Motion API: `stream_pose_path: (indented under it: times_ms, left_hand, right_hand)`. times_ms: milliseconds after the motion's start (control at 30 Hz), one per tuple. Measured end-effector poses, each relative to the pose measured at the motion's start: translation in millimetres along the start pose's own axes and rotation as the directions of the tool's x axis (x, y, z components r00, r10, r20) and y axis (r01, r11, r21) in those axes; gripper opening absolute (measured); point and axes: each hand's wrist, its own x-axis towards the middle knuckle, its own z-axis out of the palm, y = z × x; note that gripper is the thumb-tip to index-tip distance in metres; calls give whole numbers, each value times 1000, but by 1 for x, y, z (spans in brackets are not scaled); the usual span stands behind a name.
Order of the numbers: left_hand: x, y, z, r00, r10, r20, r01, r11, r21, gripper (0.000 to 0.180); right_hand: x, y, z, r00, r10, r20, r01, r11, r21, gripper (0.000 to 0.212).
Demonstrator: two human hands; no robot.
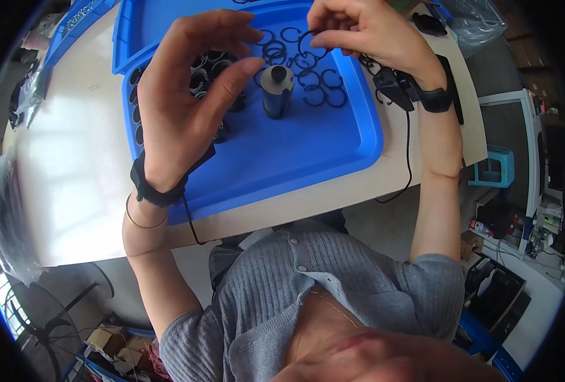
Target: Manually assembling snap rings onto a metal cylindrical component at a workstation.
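While left hand [184, 95] curves wide, gripping nothing, knob-topped cylinder [276, 97] stands upright near it in blue tray [333, 141], likely for stability. Loose snap rings [324, 87] lie beyond and right, probably for easy reach. Right hand [371, 33] pinches held snap ring [300, 47] by edge, apparently leaving loop unobstructed.

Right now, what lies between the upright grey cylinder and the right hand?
In the head view, black open rings lie there on the blue tray.
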Motion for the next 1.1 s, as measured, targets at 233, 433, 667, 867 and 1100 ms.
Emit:
stream_pose_path:
  times_ms: [233, 433, 667, 867, 1100]
  left_hand:
    - [1, 8, 2, 998, -46, -38, 48, 998, 37, 32]
    - [0, 12, 5, 999, -35, 2, 35, 999, 3, 29]
    - [-1, 17, -1, 975, -204, 90, 222, 921, -321, 21]
    - [-5, 16, -3, 935, -261, 239, 353, 751, -558, 26]
    - [-1, 5, -10, 951, -256, 175, 309, 742, -594, 33]
  right_hand:
    - [-13, -21, 11, 990, 94, -105, -26, 854, 519, 12]
    - [-17, -25, 31, 961, -120, -250, 210, 904, 372, 11]
    - [-23, -30, 35, 877, -361, -316, 425, 891, 161, 17]
    - [-17, -40, 35, 715, -636, -292, 630, 766, -126, 25]
    - [-15, -37, 40, 806, -439, -396, 475, 880, -10, 28]
